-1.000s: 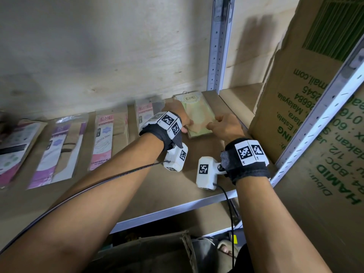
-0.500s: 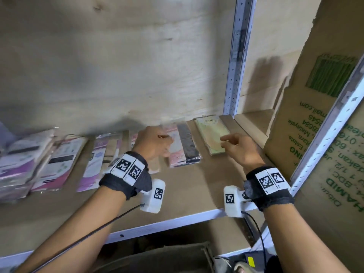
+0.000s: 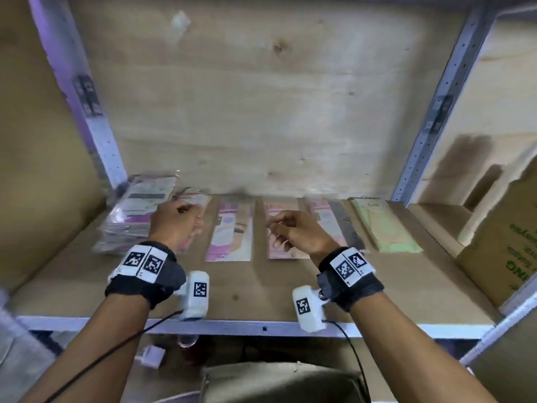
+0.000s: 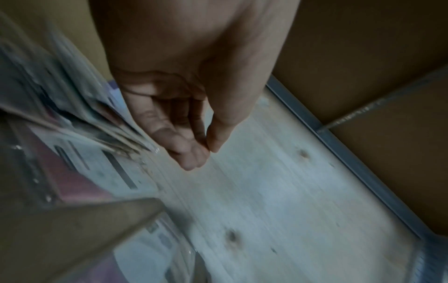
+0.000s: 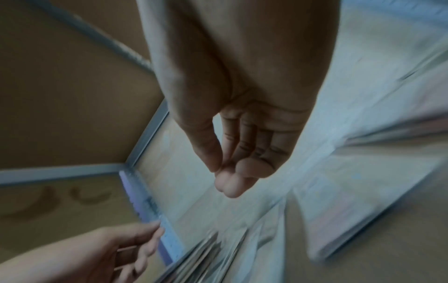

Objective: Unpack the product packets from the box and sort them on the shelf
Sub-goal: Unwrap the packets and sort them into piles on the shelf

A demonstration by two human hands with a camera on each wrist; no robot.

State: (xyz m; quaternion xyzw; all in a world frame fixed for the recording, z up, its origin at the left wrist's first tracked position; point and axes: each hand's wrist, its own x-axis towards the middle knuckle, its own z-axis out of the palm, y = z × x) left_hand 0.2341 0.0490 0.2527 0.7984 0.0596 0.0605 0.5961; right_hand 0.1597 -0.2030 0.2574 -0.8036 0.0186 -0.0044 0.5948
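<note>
Both hands, left hand [image 3: 174, 225] and right hand [image 3: 296, 232], loosely curled and apparently empty; draw next packet squarely from nine-o'clock stack [image 3: 136, 216].

Bare board runs along the front of the shelf [image 3: 261, 298], open to a reaching hand. Behind it, flat packets [image 3: 229, 228] lie in a row against the back wall, with a tall stack of packets [image 3: 130, 216] filling the left corner. A cardboard box [image 3: 505, 242] blocks the right end.
</note>
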